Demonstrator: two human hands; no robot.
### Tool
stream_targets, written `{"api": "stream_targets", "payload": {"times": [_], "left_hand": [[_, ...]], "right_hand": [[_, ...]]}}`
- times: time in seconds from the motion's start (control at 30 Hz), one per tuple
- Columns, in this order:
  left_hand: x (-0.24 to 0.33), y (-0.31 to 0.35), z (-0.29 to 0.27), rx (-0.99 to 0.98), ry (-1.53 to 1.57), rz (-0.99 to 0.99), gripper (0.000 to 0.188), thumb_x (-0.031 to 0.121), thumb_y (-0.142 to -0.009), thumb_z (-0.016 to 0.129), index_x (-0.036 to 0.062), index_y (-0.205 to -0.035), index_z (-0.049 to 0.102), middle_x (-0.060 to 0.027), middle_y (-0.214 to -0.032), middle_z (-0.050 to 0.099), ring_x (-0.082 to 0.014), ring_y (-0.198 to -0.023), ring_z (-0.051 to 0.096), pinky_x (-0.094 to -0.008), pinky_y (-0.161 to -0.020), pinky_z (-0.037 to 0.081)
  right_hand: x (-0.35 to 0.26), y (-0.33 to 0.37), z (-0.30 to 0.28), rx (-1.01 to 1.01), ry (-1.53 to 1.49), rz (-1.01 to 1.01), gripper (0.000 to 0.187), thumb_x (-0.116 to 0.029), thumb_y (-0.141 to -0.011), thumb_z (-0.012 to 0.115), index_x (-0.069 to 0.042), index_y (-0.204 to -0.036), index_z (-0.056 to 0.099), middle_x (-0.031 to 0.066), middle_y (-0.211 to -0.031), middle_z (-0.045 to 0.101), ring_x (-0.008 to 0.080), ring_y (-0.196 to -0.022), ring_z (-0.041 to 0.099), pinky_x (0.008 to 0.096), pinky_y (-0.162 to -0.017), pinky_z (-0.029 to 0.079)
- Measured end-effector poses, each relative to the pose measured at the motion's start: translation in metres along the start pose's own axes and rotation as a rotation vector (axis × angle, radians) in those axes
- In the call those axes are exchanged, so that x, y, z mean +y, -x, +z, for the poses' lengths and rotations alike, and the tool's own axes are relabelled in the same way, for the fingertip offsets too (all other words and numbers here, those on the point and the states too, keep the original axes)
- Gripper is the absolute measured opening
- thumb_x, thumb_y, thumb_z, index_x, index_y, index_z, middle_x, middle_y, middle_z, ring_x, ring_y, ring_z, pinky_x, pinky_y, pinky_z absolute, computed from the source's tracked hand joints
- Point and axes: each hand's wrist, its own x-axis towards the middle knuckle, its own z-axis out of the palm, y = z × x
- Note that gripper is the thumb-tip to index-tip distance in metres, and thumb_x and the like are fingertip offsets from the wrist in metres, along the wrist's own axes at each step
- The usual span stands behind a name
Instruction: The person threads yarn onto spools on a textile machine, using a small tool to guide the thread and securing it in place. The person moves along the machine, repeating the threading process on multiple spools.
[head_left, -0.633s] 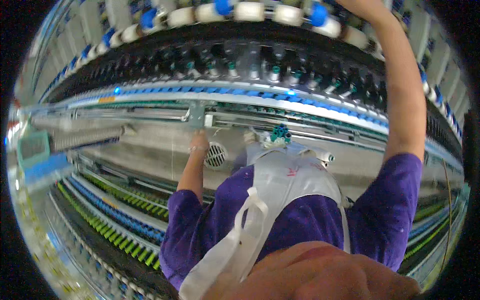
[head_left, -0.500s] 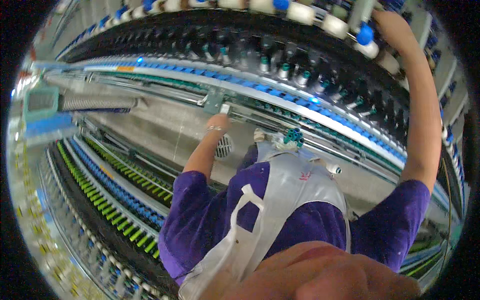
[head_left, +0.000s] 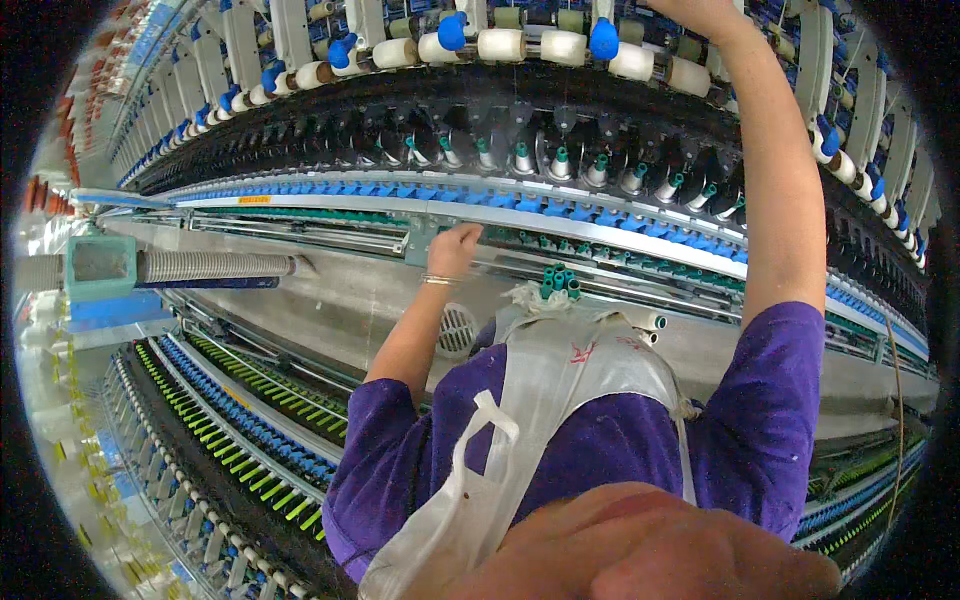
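Observation:
I stand at a long spinning frame. My left hand is closed, with its fingers curled, in front of the lower rail. Whatever it may hold is hidden. My right arm reaches up to the top, where my right hand is cut off by the picture's edge above a row of white rollers and blue knobs. Its fingers cannot be made out. Below the rollers runs a row of spindles with green-tipped tubes, above a blue strip. Several green tubes stick out of my whitish apron.
White tubes poke out at the apron's right side. Behind me at left stands another frame with yellow-green tubes. A ribbed hose with a green box fitting extends across the aisle. A round drain grate is in the floor.
The view has shifted, bringing more of the upper rollers into sight. My right hand has moved left along the top and partly out of the picture. My left hand stays near the lower rail.

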Motion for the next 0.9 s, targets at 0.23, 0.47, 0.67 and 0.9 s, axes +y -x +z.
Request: {"api": "stream_targets", "payload": {"times": [0.23, 0.47, 0.67, 0.9], "left_hand": [[0.015, 0.015, -0.02, -0.024, -0.081, -0.208, 0.029, 0.036, -0.089, 0.057, 0.0142, -0.104, 0.069, -0.0139, -0.092, 0.068, -0.0333, -0.081, 0.066, -0.0406, -0.074, 0.052], [0.032, 0.024, -0.023, 0.012, -0.042, -0.066, 0.03, 0.037, -0.087, 0.06, 0.0138, -0.103, 0.069, -0.0132, -0.09, 0.069, -0.0318, -0.08, 0.065, -0.0416, -0.074, 0.051], [0.016, 0.028, -0.018, -0.04, -0.032, -0.089, 0.034, 0.038, -0.089, 0.057, 0.0076, -0.099, 0.068, -0.0141, -0.086, 0.068, -0.0327, -0.08, 0.065, -0.0402, -0.071, 0.051], [-0.001, 0.03, 0.001, -0.106, 0.056, -0.042, 0.032, 0.036, -0.088, 0.056, 0.0085, -0.099, 0.068, -0.0162, -0.083, 0.067, -0.0323, -0.078, 0.064, -0.0401, -0.069, 0.05]], "right_hand": [[0.054, -0.017, 0.049, 0.07, -0.137, -0.229, 0.039, -0.001, -0.082, 0.052, -0.005, -0.12, 0.053, 0.0146, -0.111, 0.064, 0.0318, -0.107, 0.059, 0.037, -0.088, 0.047], [0.066, -0.03, 0.057, -0.076, 0.227, -0.177, 0.038, -0.005, -0.079, 0.055, -0.011, -0.116, 0.058, 0.0187, -0.105, 0.063, 0.0369, -0.099, 0.059, 0.0462, -0.086, 0.047], [0.024, -0.014, 0.046, 0.021, 0.337, -0.147, 0.033, -0.005, -0.083, 0.05, -0.011, -0.113, 0.06, 0.0188, -0.1, 0.064, 0.0381, -0.097, 0.06, 0.0481, -0.081, 0.049], [-0.036, -0.013, 0.015, -0.499, 0.716, 0.016, 0.047, 0.0, -0.088, 0.048, -0.01, -0.134, 0.047, 0.0126, -0.081, 0.061, 0.0288, -0.069, 0.06, 0.0408, -0.052, 0.049]]}}
